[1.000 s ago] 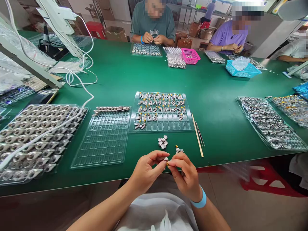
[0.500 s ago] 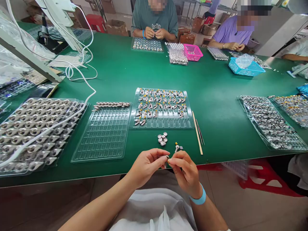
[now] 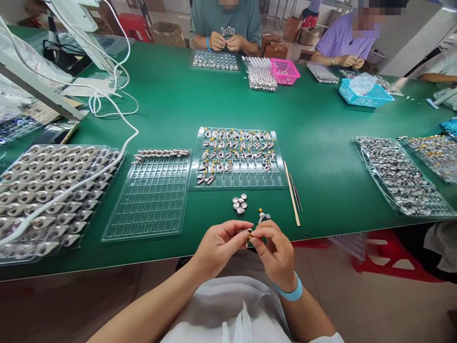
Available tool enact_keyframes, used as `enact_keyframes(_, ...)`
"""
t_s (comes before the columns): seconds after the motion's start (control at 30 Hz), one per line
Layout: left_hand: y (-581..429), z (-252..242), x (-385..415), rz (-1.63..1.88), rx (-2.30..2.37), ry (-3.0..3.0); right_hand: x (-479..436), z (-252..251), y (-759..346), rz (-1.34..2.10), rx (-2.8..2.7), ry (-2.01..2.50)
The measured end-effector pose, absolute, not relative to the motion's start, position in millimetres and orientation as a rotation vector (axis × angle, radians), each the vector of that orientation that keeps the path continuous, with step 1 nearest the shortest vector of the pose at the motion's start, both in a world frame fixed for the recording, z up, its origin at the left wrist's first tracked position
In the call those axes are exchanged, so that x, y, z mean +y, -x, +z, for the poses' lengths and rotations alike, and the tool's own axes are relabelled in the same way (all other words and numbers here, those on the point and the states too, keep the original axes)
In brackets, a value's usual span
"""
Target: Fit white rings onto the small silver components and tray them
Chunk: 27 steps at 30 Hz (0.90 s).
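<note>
At the table's front edge, my left hand (image 3: 218, 247) pinches a small earbud part (image 3: 249, 232) between thumb and fingers. My right hand (image 3: 276, 252), with a blue band at the wrist, has its thumb and fingertips closed on the same part from the other side. The fingertips cover most of it; a dark rim and a yellowish bit show. Just beyond the right fingers lie a white earbud stem with a yellow tip (image 3: 261, 216) and a small round piece (image 3: 267, 217). Several round caps (image 3: 240, 204) form a cluster farther left.
A clear tray of earbud stems (image 3: 237, 181) lies ahead, with a wooden stick (image 3: 292, 193) and tweezers (image 3: 295, 192) beside it. Left are a part-filled tray (image 3: 143, 209) and a tray of housings (image 3: 53, 190). A cable (image 3: 132, 128) crosses there. Another full tray (image 3: 403, 176) lies right. Two co-workers sit opposite.
The view has shifted slightly. Both hands keep their pinch on the small earbud part, and its angle seems a little different. The things on the table stay where they were.
</note>
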<state>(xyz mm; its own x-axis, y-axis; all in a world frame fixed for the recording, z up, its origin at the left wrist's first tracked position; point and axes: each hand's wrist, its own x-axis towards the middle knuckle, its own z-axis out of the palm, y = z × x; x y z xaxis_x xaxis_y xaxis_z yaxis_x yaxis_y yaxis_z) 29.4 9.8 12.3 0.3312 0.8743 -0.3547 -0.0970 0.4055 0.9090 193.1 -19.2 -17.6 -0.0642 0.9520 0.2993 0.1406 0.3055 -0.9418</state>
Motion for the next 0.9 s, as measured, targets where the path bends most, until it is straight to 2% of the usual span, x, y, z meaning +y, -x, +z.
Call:
enact_keyframes(0.5,-26.4,9.8,8.0,0.751,1.076,-0.989,-13.9,1.5,-200.3,0.847,-1.685,1.207)
enact_keyframes(0.77,-25.7,10.4,6.4,0.740,1.085,-1.011,-9.2,4.2,-200.3,1.303,-1.262,1.284)
enact_keyframes(0.9,-27.8,4.9,5.0,0.771,1.125,-1.082,-9.0,-2.0,-196.7,1.418,-1.101,1.268)
